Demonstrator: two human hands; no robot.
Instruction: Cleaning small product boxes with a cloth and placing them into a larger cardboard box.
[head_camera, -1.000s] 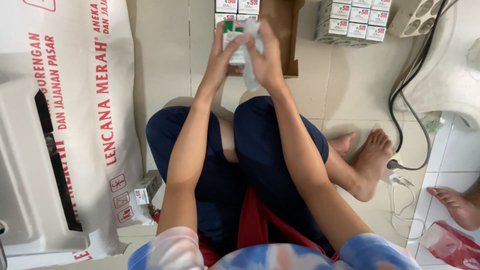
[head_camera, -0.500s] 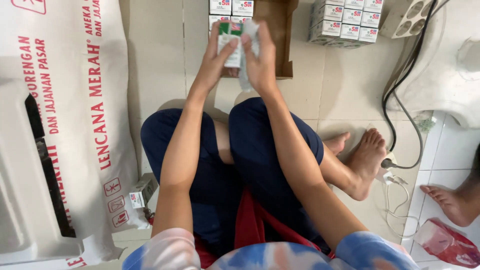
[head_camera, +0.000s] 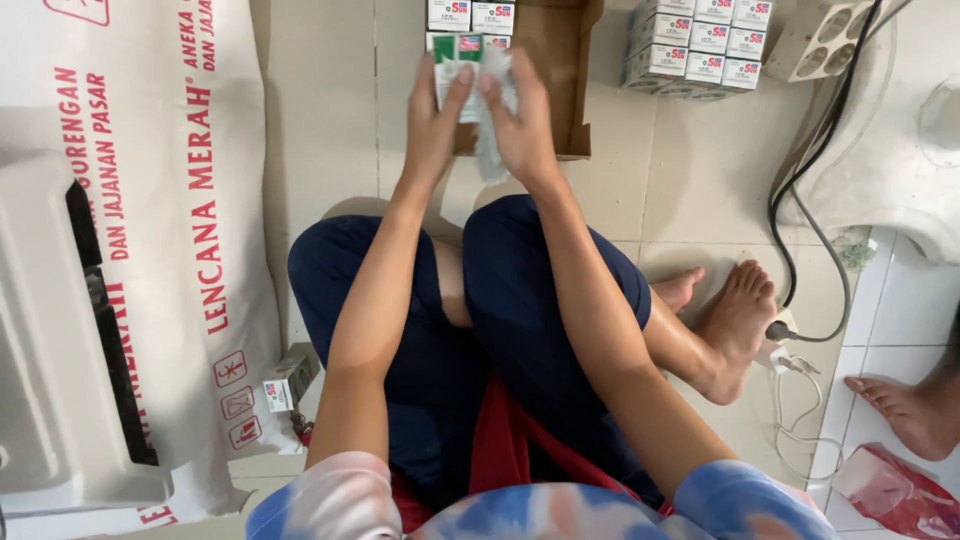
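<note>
I sit cross-legged on a tiled floor with both arms stretched forward. My left hand (head_camera: 437, 110) grips a small green and white carton (head_camera: 455, 75). My right hand (head_camera: 522, 115) pinches a piece of clear plastic wrap (head_camera: 490, 150) that hangs beside the carton. Both hands meet just above the near end of an open brown cardboard box (head_camera: 560, 60), which has small white cartons (head_camera: 470, 15) lined up at its far end.
A stack of small white cartons (head_camera: 695, 45) stands right of the box, beside a grey block with round holes (head_camera: 820, 38). A black cable (head_camera: 800, 190) runs to a plug by my foot. A large white printed sack (head_camera: 130, 200) lies left. Another person's foot (head_camera: 905, 405) is at the right.
My hands have stayed together over the box, shifting only slightly. The clear wrap now hangs lower from my right hand, away from the carton.
</note>
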